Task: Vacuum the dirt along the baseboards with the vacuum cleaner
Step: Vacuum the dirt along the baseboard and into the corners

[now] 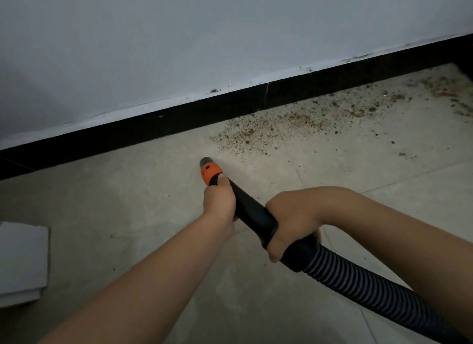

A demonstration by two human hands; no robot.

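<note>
A black vacuum wand (252,210) with an orange collar and grey nozzle tip (207,164) points at the floor a short way from the black baseboard (179,121). My left hand (220,200) grips the wand just behind the orange collar, thumb along it. My right hand (291,226) grips the wand farther back, where the ribbed grey hose (358,279) joins. Brown dirt (268,128) is scattered on the pale tiled floor along the baseboard, to the right of the nozzle and on toward the far right corner (440,90).
A pale painted wall (204,36) rises above the baseboard. A flat light grey slab or board (23,261) lies on the floor at the left edge. The hose runs off the frame at the bottom right.
</note>
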